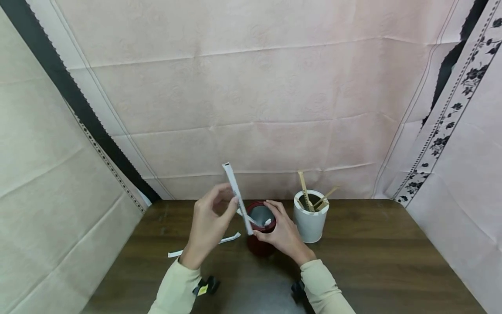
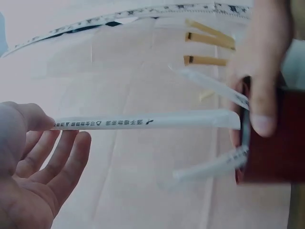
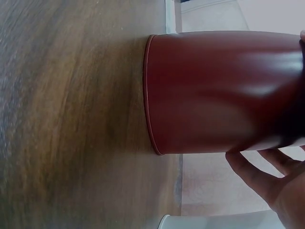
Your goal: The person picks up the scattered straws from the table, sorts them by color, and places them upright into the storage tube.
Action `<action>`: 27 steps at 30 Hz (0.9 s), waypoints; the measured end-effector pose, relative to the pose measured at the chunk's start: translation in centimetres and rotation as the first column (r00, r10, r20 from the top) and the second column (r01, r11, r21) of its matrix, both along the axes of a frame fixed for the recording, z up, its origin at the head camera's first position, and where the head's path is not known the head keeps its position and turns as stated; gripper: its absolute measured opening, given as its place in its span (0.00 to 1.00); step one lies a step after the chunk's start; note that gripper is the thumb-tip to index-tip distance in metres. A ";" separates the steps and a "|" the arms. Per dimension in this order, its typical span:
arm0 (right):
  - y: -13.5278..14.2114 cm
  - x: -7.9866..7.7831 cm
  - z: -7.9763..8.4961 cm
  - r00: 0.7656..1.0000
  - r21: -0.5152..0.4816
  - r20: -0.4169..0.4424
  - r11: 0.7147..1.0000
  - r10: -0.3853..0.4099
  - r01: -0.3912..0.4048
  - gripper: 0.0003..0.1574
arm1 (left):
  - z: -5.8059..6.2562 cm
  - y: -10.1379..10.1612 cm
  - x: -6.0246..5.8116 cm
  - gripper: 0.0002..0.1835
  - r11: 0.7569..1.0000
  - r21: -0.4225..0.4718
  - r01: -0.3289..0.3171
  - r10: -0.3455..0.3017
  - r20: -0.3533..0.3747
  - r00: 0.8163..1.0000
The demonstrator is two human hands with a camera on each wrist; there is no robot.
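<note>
My left hand [image 1: 208, 222] pinches a long white paper-wrapped stick [image 2: 128, 120] between thumb and fingers; dark printed characters run along its wrapper. The stick's far end is right at the mouth of a dark red cup [image 1: 260, 247]. My right hand [image 1: 283, 235] grips that cup around its rim, thumb on the near side and fingers on the far side. Upright on the table, the cup shows its base edge in the right wrist view. Two more white wrapped sticks [image 2: 212, 87] lean out of its mouth in the left wrist view.
Just right of the red cup stands a white cup [image 1: 310, 226] with several yellowish sticks [image 1: 304, 189] in it. A white strip [image 1: 229, 238] lies on the brown wooden table [image 1: 368, 253], partly behind my left wrist. Pale cloth [image 1: 251, 100] hangs behind and at both sides.
</note>
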State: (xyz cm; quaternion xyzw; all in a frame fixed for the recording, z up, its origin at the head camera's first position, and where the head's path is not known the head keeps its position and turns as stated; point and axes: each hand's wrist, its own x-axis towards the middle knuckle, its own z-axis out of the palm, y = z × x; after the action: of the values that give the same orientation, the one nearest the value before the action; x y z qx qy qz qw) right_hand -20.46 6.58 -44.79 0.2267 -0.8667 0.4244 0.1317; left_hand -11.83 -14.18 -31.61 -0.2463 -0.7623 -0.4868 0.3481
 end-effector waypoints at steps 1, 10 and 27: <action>-0.1 0.0 0.0 1.000 0.001 0.002 1.000 0.002 -0.002 0.57 | 0.4 0.3 -0.5 0.14 1.000 0.004 0.012 -0.012 0.017 1.000; -0.3 -0.2 -0.2 1.000 -0.009 0.019 1.000 0.005 -0.005 0.56 | 2.6 2.3 -4.5 0.12 0.996 -0.093 0.010 0.016 0.279 0.960; 0.0 -0.2 -0.2 1.000 -0.021 -0.014 1.000 0.012 -0.013 0.56 | 1.1 -0.5 -7.9 0.17 0.944 -0.315 0.096 0.085 0.515 0.853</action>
State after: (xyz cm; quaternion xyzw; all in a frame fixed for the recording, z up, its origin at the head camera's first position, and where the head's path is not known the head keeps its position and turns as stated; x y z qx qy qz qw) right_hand -20.68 6.53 -44.99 0.2336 -0.8599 0.4325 0.1374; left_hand -19.70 -14.67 -30.49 -0.1618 -0.8976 -0.4020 0.0808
